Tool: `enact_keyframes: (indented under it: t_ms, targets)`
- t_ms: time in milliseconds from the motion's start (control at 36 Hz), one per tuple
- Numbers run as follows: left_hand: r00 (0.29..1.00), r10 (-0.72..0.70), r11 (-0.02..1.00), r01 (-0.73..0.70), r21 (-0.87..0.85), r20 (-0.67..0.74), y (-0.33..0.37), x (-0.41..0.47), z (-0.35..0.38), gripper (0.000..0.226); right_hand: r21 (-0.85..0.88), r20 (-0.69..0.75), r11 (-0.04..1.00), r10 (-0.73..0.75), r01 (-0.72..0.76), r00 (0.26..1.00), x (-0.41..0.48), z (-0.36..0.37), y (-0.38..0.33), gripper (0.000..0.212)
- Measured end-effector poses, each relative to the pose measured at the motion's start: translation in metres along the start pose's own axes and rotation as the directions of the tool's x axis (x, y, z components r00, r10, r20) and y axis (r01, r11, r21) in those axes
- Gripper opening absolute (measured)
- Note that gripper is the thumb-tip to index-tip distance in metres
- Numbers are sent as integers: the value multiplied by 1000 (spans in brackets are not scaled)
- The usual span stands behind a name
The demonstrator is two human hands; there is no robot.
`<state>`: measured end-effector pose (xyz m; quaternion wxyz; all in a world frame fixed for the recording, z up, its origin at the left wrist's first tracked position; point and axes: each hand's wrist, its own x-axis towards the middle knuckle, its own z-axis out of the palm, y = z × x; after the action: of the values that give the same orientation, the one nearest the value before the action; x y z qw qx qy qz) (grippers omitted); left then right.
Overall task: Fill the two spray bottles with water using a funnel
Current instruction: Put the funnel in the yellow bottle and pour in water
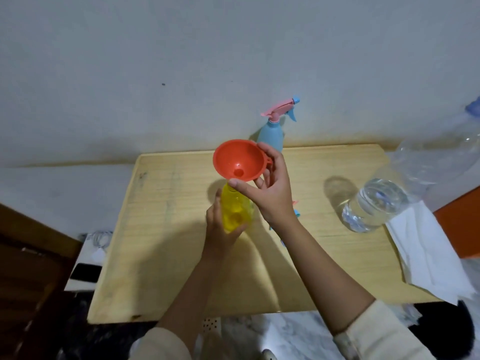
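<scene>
My left hand grips an open yellow spray bottle upright over the middle of the wooden table. My right hand pinches a red funnel by its rim, just above the bottle's mouth. A blue spray bottle with a pink and blue trigger head stands at the table's far edge, behind the funnel. A detached pink and blue spray head lies on the table, mostly hidden by my right wrist. A clear glass jar holding water stands on the right.
White tissue paper lies at the table's right edge. A large clear plastic bottle stands beyond the jar on the right. A phone and a white cable lie off the table's left side. The wall is close behind.
</scene>
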<state>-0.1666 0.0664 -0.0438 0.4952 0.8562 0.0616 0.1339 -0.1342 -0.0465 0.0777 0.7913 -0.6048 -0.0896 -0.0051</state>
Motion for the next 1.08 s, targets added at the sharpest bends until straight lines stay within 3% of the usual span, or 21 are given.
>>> enact_keyframes:
  t_ms: [250, 528, 667, 778, 861, 917, 1000, 1083]
  targets:
    - [998, -51, 998, 52, -44, 30, -9, -2, 1, 104, -174, 84, 984, 56, -41, 995, -3, -5, 18, 81]
    - [1000, -24, 999, 24, -49, -5, -2, 1, -4, 91, -365, 42, 931, 48, -29, 998, 2, -2, 11, 88]
    - [998, 30, 999, -31, -20, -51, 4, -3, -8, 78, -376, 38, 925, 84, -64, 996, -3, -6, 2, 104]
    - [992, -41, 998, 35, -60, -117, 24, -29, -9, 74, -414, 16, 909, 56, -44, 998, -17, -25, -11, 99]
    - [987, 47, 992, -65, -113, -155, 46, -64, -1, 57, -625, 17, 778, -69, 65, 997, -37, -53, -19, 77]
    - [984, 127, 977, -146, -158, -124, 68, -78, 10, 45, -794, 0, 600, -164, 100, 987, -54, -80, -20, 64]
    - [988, 150, 945, -150, -292, -21, 114, -69, 33, 36, -948, -75, 317, -328, 35, 942, -76, -127, -18, 56]
    - [969, 237, 914, -198, -353, 68, 164, -44, 59, 44, -973, -182, 208, -406, -103, 896, -89, -166, -16, 68]
